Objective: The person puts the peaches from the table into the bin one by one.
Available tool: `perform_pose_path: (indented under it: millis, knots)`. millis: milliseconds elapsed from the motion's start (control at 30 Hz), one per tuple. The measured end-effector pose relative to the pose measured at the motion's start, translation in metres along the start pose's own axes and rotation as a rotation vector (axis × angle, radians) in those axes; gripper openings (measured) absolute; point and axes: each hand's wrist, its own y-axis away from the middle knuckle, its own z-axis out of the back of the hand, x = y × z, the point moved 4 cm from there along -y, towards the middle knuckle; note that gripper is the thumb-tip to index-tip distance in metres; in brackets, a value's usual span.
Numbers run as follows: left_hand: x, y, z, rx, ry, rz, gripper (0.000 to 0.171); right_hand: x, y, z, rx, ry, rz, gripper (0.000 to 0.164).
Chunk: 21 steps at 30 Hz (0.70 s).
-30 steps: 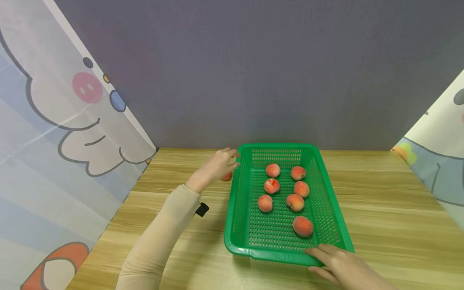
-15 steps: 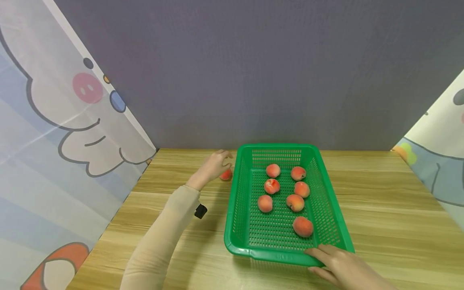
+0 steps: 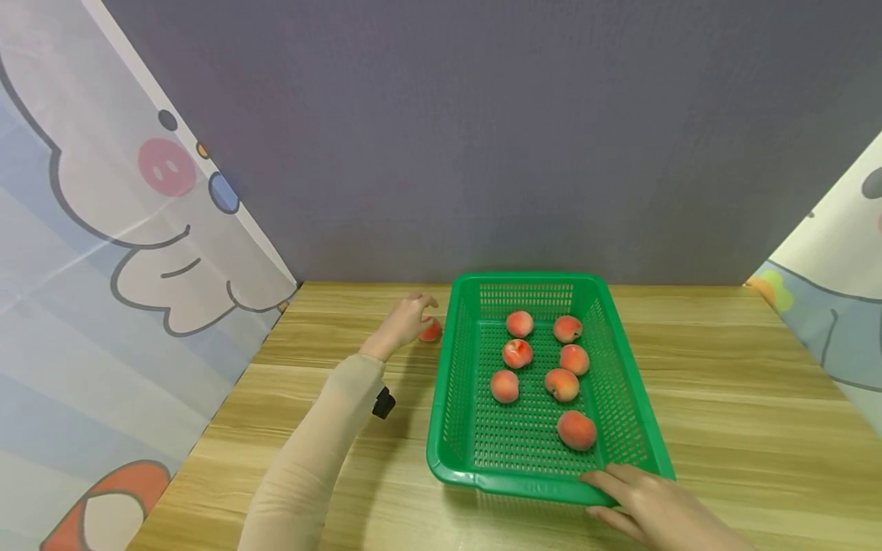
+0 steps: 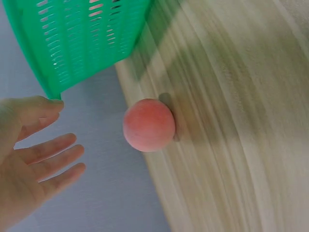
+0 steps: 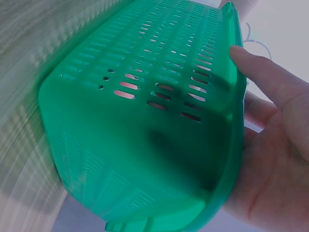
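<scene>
A single peach [image 4: 149, 125] lies on the table just outside the basket's far left side. My left hand [image 3: 404, 324] hovers over that peach with fingers apart, and the left wrist view shows a gap between hand and fruit. At the near right corner of the green plastic basket [image 3: 438, 413], my right hand [image 3: 644, 501] grips the rim, thumb on one side and fingers on the other in the right wrist view [image 5: 280, 145]. Several peaches [image 3: 576, 430] sit spread over the basket's perforated floor.
The wooden table [image 3: 737, 398] runs back to a grey wall [image 3: 524, 138]. Cartoon-printed sheets [image 3: 89, 229] hang at the left and right sides. A small black object [image 3: 383, 402] shows beside the left cuff.
My left hand has drawn back from the basket's left rim, moving left and slightly down to above the loose peach. My right hand and the basket stay put.
</scene>
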Motion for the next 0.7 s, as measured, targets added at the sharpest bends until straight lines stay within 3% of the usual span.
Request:
perform_pose_path:
  millis: [200, 700]
  knots:
    - [0.004, -0.003, -0.008, 0.053, 0.040, 0.050, 0.032, 0.000, 0.001, 0.000, -0.012, -0.006, 0.010, 0.028]
    - [0.013, -0.007, -0.026, 0.043, 0.049, 0.041, 0.031, 0.001, 0.001, 0.001, -0.013, -0.006, 0.011, 0.028]
